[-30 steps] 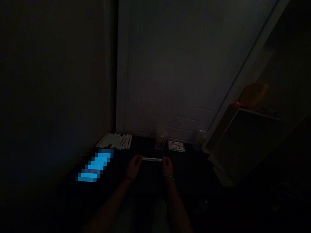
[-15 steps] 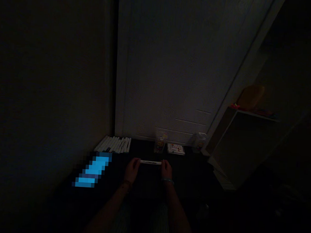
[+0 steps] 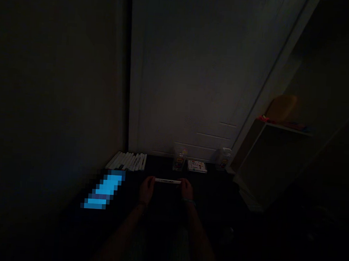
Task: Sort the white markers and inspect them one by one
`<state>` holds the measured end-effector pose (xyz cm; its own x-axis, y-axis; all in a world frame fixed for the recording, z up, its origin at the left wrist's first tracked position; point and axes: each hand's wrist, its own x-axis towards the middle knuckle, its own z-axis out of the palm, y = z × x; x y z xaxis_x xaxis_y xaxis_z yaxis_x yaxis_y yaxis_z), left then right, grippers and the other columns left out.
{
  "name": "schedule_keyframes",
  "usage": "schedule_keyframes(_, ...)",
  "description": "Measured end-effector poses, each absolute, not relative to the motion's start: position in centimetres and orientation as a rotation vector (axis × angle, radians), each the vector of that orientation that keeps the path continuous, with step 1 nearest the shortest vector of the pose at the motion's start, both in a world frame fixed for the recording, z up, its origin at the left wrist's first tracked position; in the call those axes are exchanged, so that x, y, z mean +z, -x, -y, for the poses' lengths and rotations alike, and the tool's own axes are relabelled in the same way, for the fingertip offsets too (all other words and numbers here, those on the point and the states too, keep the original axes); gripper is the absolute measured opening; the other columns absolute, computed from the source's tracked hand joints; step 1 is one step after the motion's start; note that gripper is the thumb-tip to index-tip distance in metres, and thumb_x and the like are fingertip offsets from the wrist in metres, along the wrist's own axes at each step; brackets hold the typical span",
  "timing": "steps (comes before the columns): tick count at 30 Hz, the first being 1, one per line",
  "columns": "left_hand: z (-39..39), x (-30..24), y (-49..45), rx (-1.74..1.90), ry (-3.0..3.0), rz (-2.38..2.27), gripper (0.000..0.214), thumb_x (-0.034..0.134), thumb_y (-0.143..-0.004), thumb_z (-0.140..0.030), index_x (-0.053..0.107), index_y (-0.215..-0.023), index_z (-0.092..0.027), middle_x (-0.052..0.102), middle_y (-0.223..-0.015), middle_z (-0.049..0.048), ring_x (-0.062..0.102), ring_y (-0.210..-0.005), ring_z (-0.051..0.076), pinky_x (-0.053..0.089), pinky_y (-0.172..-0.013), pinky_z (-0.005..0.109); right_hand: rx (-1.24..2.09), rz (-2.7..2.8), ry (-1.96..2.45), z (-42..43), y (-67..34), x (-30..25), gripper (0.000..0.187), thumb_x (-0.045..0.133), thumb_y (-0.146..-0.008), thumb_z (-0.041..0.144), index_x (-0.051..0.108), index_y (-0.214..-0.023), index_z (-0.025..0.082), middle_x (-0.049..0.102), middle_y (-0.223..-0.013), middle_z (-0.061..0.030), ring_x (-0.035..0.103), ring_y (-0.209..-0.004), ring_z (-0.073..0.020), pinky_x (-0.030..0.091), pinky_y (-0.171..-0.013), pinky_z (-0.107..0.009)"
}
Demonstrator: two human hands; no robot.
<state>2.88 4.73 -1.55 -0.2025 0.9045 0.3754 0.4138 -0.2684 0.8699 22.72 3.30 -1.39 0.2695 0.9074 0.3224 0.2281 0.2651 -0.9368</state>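
A white marker pen [image 3: 168, 181] with dark print lies level between my two hands, over the dark table [image 3: 214, 196]. Its left end is pinched in the fingers of my left hand [image 3: 147, 188]. My right hand [image 3: 186, 189] is closed on the other end. Beyond my left hand, a row of similar white markers [image 3: 128, 161] lies side by side on the table. Farther back, past the held marker, is a flat pack of white pieces with coloured print [image 3: 197, 166], perhaps more markers. The room is very dim, so finger details are hard to make out.
Two clear plastic containers with labels, one left [image 3: 179, 161] and one right [image 3: 224, 159] of the flat pack, stand near the wall. A pixelated bright blue screen [image 3: 106, 189] is at the left. A shelf unit [image 3: 250, 151] with an orange object [image 3: 281, 106] rises on the right.
My left hand has shifted slightly left along the marker, so a little more of it shows. The picture is a bit darker; the other things stay put.
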Motion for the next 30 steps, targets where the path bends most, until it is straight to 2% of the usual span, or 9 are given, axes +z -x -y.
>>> schedule_keyframes(6, -4.68, -1.61, -2.88, 1.496, -1.612, -1.558, 0.037, 0.038, -0.077, -0.045, 0.056, -0.094, -0.018, 0.063, -0.092, 0.006, 0.058, -0.087, 0.021, 0.044, -0.08, 0.033, 0.677, 1.183, 1.233, -3.17, -22.81, -1.31, 0.029, 0.041, -0.078, 0.035, 0.06, -0.093, 0.019, 0.062, -0.066, 0.0004, 0.055, -0.063, -0.0135, 0.041, -0.058, -0.022)
schedule_keyframes(17, -4.4, -1.23, -3.08, 1.52, -1.559, -1.515, 0.036, 0.04, -0.076, -0.046, 0.057, -0.09, -0.018, 0.063, -0.088, 0.0058, 0.058, -0.085, 0.021, 0.044, -0.077, 0.033, 0.722, 1.174, 1.23, -2.95, -22.7, -0.88, 0.029, 0.049, -0.074, 0.039, 0.064, -0.085, 0.018, 0.065, -0.08, -0.0029, 0.058, -0.077, -0.0167, 0.044, -0.068, -0.025)
schedule_keyframes(30, -4.63, -1.57, -3.06, 1.522, -1.577, -1.49, 0.036, 0.04, -0.077, -0.045, 0.057, -0.092, -0.017, 0.063, -0.09, 0.0065, 0.058, -0.086, 0.02, 0.043, -0.079, 0.033, 0.725, 1.165, 1.213, -2.91, -22.95, -0.76, 0.034, 0.043, -0.076, 0.043, 0.065, -0.08, 0.017, 0.065, -0.073, -0.0019, 0.057, -0.07, -0.0152, 0.043, -0.064, -0.023)
